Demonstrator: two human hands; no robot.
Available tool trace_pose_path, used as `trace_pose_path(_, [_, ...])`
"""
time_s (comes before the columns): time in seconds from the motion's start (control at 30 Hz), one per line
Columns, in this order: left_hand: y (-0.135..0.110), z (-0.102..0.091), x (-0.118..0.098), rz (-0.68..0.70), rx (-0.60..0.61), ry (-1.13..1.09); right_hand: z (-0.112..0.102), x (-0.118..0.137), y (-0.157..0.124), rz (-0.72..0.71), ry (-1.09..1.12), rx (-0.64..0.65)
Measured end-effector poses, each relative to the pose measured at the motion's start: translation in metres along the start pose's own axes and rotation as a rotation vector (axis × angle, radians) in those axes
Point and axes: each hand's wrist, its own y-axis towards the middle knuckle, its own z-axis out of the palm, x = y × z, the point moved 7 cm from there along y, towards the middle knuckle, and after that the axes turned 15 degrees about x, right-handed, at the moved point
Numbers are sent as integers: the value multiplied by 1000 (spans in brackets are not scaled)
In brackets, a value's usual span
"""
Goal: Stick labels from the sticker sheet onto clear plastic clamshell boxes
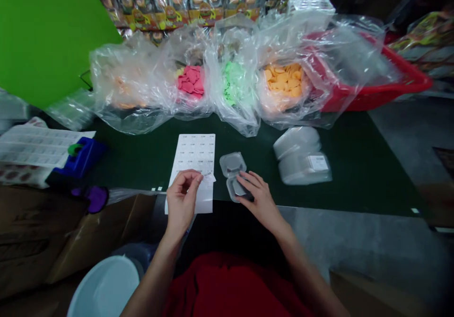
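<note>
A white sheet of small stickers [196, 158] lies on the dark green table [354, 165] in front of me. My left hand [181, 198] pinches a small white sticker [209, 177] at the sheet's lower right part, fingers closed. My right hand [256, 196] rests its spread fingers on the base of a small clear hinged plastic case [232, 175], whose lid stands open towards the far side.
Clear bags of pink [191, 81], green [233, 83] and orange [283, 80] pieces line the back. A red basket [397, 87] sits at the far right. A stack of clear cases [301, 156] lies to the right. Blue tool [80, 158], cardboard boxes and a white bucket [106, 286] lie at left.
</note>
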Motion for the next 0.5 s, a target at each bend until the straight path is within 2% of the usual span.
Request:
trace_pose_path(0.1, [6,15,4,-66,53,-102,13,-10,-6,12,1,4])
trace_pose_path(0.2, [9,44,5,-90,182,-149,13,-9,-16,35,35,-76])
trace_pose_path(0.37, [10,87,16,-138,332,-207,-19,-24,-41,164,226,-307])
trace_pose_path(0.5, [11,102,30,-168,335,-226,-33,-44,-55,244,361,-393])
